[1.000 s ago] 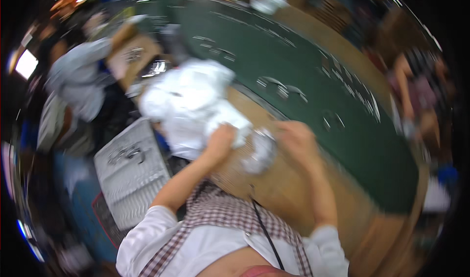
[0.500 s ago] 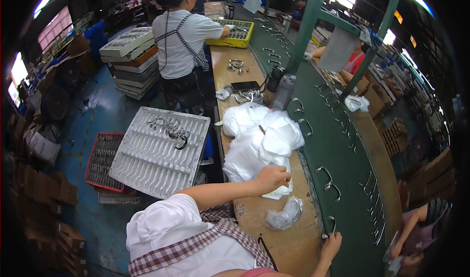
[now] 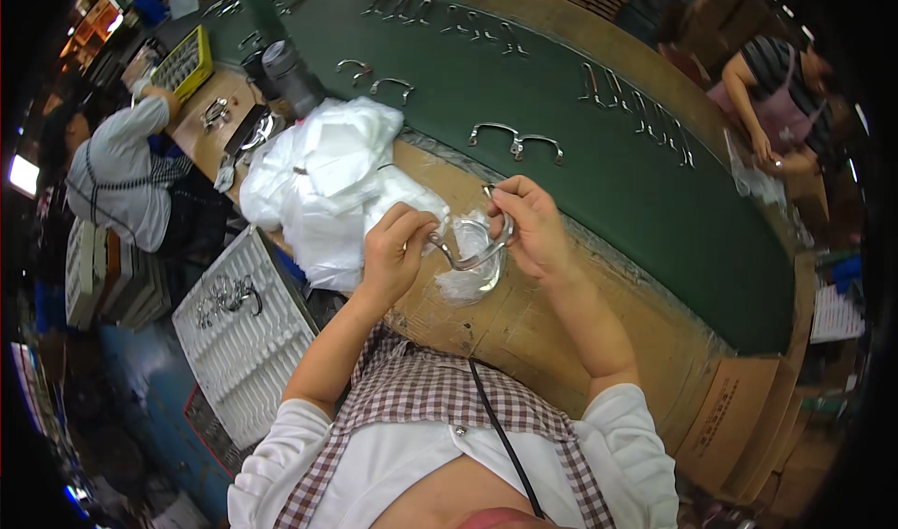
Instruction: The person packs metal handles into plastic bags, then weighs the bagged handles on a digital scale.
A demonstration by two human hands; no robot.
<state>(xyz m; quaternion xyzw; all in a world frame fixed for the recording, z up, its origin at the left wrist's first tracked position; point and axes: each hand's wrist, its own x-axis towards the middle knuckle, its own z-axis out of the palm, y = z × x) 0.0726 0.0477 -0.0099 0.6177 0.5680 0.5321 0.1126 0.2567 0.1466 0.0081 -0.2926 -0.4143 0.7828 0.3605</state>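
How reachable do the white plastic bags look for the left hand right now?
Probably yes: the white plastic bags lie right beside the left hand with nothing visible between, though it holds one end of a curved metal piece.

Shiny silver metal hdl [image 3: 463,265], bare, curved like a C, held up, one end pinched in L hand [image 3: 397,251], other end's tip poking out of R hand [image 3: 529,227], bow of curve down & R in view, seen over clear plastic bundle [image 3: 458,291] on brown counter [image 3: 514,335]

Wore wht shirt [image 3: 393,482], loose elbow-length slvs [image 3: 629,445], sm. round btn [image 3: 459,431]; brn/wht checked apron [image 3: 426,389] w/ shoulder straps [image 3: 570,468]; thin blk cord [image 3: 497,420] hung down front.
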